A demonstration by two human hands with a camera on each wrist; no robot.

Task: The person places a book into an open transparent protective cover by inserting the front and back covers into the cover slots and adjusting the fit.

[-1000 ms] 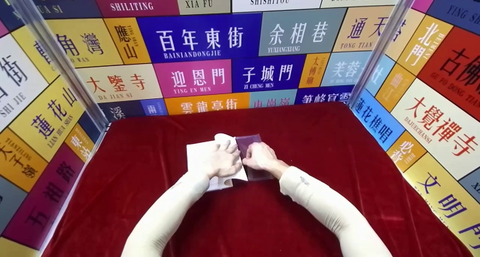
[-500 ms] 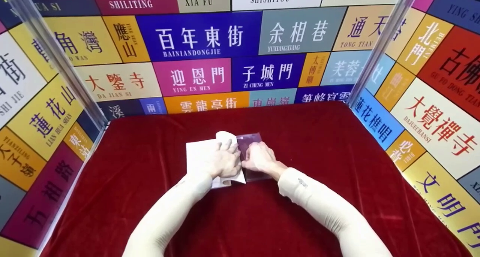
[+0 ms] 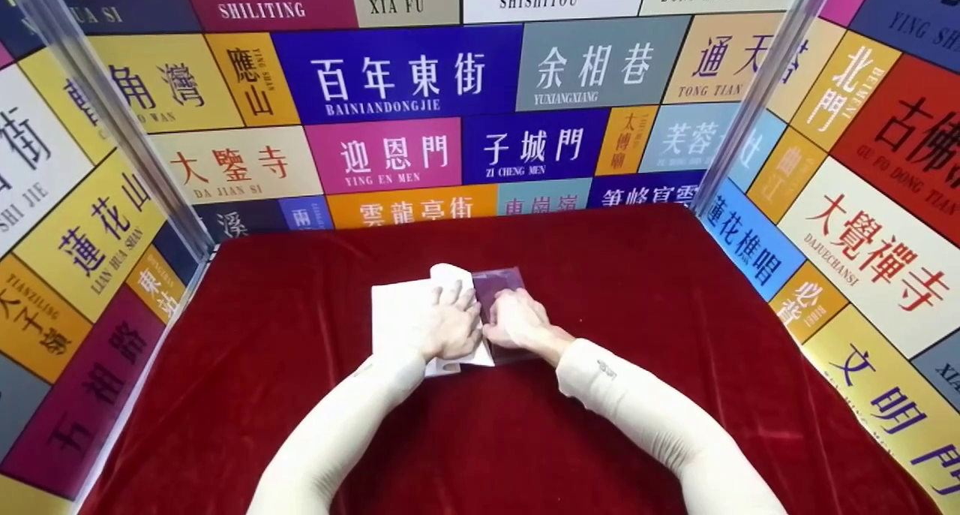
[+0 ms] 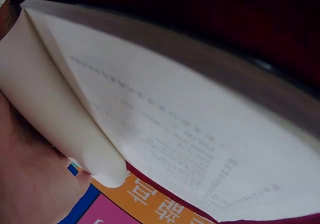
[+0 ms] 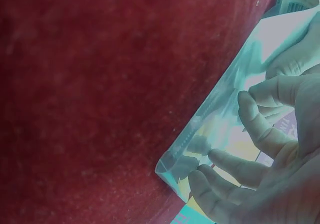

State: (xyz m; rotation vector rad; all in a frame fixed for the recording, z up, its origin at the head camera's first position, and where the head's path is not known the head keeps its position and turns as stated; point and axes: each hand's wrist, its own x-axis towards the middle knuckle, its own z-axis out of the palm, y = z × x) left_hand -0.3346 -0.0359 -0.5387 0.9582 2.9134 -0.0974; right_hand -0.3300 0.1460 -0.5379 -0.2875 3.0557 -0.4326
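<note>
An open book (image 3: 397, 312) lies on the red cloth, its printed pages (image 4: 150, 119) showing in the left wrist view. One white leaf (image 4: 55, 89) curls over in a roll beside the left hand. Fingers spread, my left hand (image 3: 454, 323) presses flat on the book's right part. A clear plastic book cover (image 3: 499, 277), purplish over the cloth, sticks out on the right. My right hand (image 3: 519, 320), fingers bent, pinches at the plastic where it meets the white edge. Thumb and forefinger (image 5: 257, 119) come together there; the exact pinched layer is hard to make out.
Red velvet cloth (image 3: 615, 290) covers the table around the book. Panels with coloured name signs (image 3: 397, 72) stand behind and on both sides, joined by metal corner posts (image 3: 765, 87).
Both hands stay nearly in place. The right hand's fingers shift slightly at the plastic edge, and the curled lower edge of the leaf flattens a little.
</note>
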